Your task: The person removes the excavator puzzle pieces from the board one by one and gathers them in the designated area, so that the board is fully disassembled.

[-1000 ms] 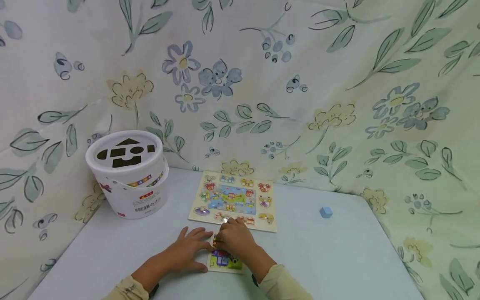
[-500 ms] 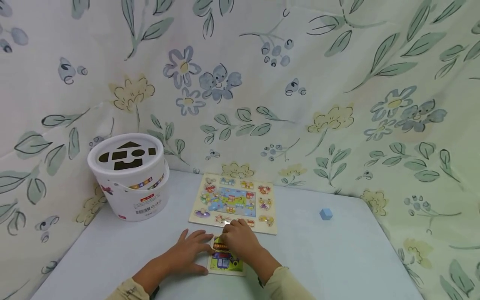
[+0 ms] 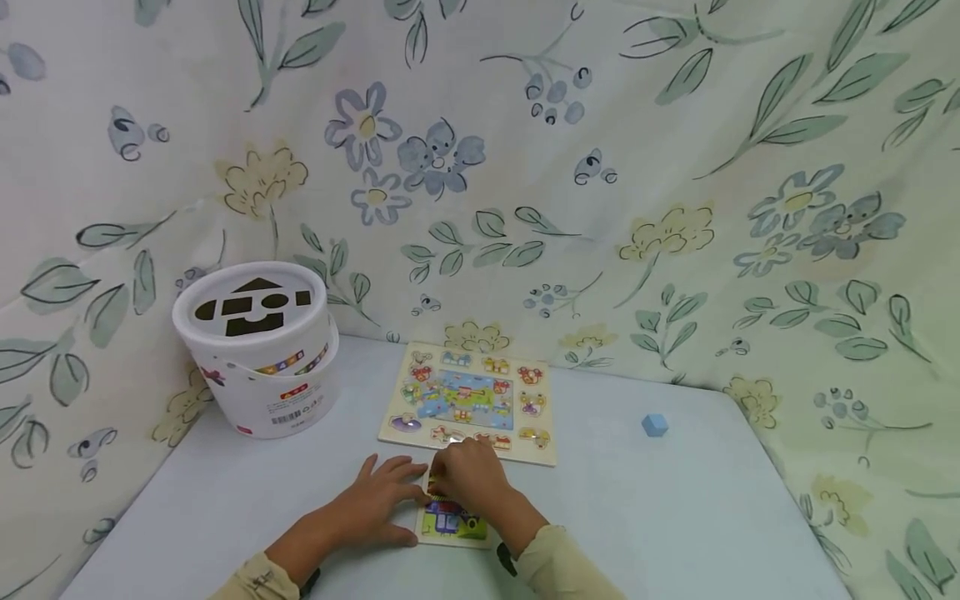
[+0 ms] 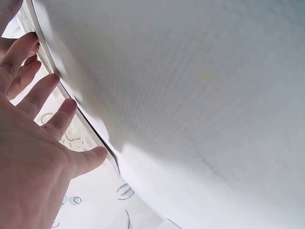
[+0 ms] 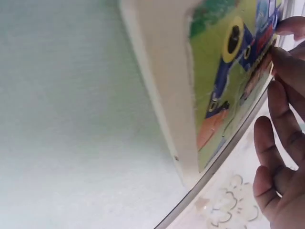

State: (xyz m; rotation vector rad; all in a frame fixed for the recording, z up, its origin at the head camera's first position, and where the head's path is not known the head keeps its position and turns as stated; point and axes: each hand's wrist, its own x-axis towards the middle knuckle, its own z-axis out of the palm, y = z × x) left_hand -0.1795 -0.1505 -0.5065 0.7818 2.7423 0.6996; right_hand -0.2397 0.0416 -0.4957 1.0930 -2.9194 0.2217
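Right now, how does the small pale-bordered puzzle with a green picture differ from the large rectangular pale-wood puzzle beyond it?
The small green-picture puzzle is clearly smaller than the large pale-wood puzzle. The small one lies nearer the person, partly hidden under the right hand; the large one lies farther off. The small one shows a narrow border; the large one's wide border carries separate little pictures. Both are flat boards with colourful pictures.

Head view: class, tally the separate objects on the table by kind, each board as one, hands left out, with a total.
White round plastic bucket: 1
Large rectangular wooden picture board and small flat wooden picture board: 2
Small light-blue cube: 1
Total: 4
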